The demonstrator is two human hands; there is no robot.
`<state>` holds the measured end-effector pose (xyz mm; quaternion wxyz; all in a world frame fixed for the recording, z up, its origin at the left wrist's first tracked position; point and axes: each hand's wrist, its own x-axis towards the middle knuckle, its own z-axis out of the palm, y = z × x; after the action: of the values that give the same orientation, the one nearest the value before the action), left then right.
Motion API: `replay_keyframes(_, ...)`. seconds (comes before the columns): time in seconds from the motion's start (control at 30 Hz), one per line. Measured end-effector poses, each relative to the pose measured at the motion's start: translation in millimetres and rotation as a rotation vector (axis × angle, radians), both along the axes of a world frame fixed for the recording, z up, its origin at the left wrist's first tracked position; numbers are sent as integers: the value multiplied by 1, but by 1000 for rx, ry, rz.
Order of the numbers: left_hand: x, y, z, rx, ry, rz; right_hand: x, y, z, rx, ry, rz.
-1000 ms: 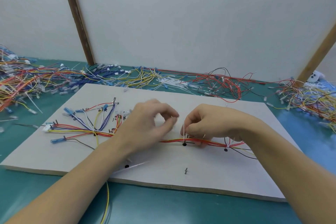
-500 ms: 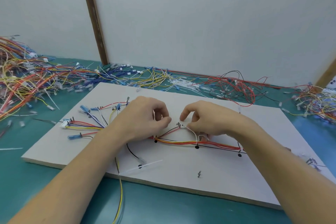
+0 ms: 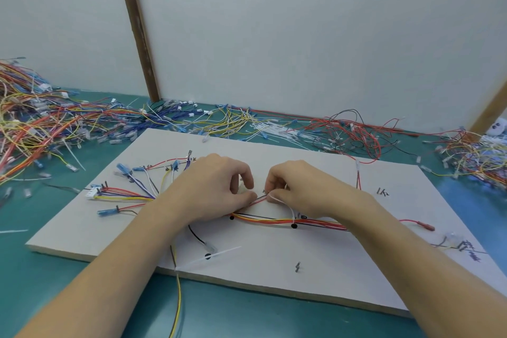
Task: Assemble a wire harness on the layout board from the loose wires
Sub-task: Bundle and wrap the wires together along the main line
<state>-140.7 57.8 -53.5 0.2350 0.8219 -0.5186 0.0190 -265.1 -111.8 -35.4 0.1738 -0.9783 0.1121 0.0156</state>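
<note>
A white layout board (image 3: 315, 263) lies on the green table with a wire harness (image 3: 277, 220) of red, orange, yellow and black wires along its middle. At the board's left end the wires fan out to blue terminals and a white connector (image 3: 92, 192). My left hand (image 3: 211, 189) pinches a red wire lifted off the bundle. My right hand (image 3: 296, 186) pinches the end of a white cable tie (image 3: 286, 207) looped round the bundle near a black dot. The fingertips of both hands nearly meet above the bundle.
Heaps of loose wires lie at the far left (image 3: 30, 123), along the back wall (image 3: 343, 132) and at the far right (image 3: 474, 156). A loose cable tie (image 3: 211, 256) and a small black peg (image 3: 297, 267) sit on the board's near part. A yellow wire (image 3: 178, 307) hangs over the front edge.
The view has shifted, so the board appears further right. My right hand has drawn the cable tie's tail up from the bundle, and my left hand has closed on a red wire.
</note>
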Motion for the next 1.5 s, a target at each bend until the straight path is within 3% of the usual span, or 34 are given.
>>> replay_keyframes(0.43,-2,-1,-1,-20,-12,-17,7,12,9,-33,96,-59)
replay_keyframes(0.73,0,2,-1,55,-13,-45,2,-2,1,440,-38,-204)
replay_keyframes(1.07,-5,-3,-6,95,27,-58,2,-2,-4,581,-59,-265)
replay_keyframes(1.27,-6,-4,-7,96,34,-53,-1,-1,-4,510,-100,-199)
replay_keyframes(1.5,-9,-4,-5,43,145,-63,-7,-3,1,694,-149,-159)
